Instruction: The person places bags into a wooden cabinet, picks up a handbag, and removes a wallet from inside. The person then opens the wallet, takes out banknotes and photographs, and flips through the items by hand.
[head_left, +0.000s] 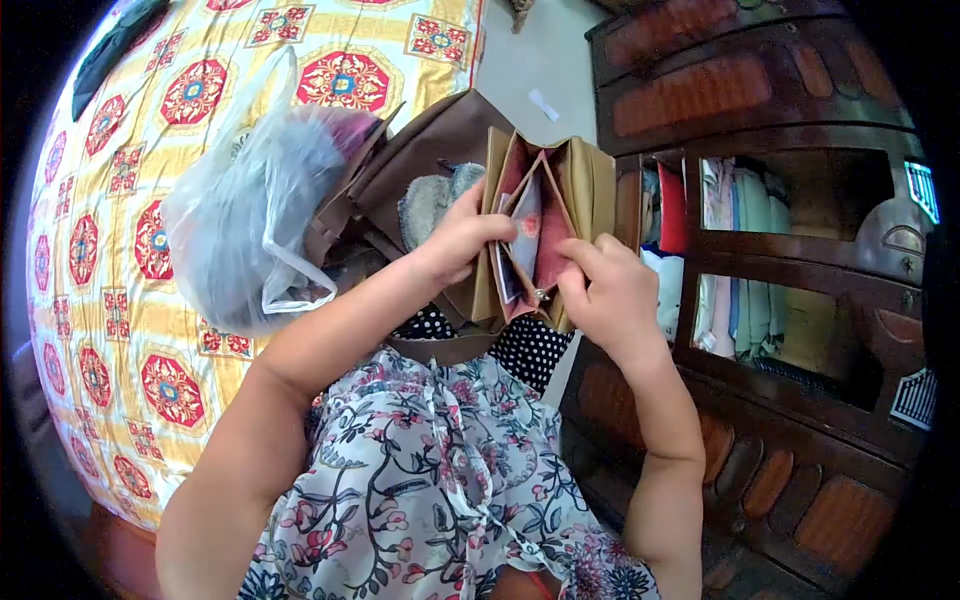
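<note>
A tan wallet (594,190) with a pinkish lining is spread open in front of me, its several pockets fanned apart. My left hand (470,232) grips its left side, thumb over the edge. On the right, my right hand (612,290) pinches the other side near the lower edge, close to a small metal clasp. Inside the wallet a pale paper with a reddish print (527,225) stands in one pocket. Behind my left hand lies a brown handbag (420,150), with a grey fluffy item (428,205) at its opening. How much of the bag rests on my lap is hidden.
A bed with a yellow and red patterned sheet (90,330) fills the left. On it sits a stuffed translucent plastic bag (225,220). At the right stands a dark wooden cabinet (690,90) with folded clothes (755,215) behind glass. A white scrap (543,104) lies on the floor.
</note>
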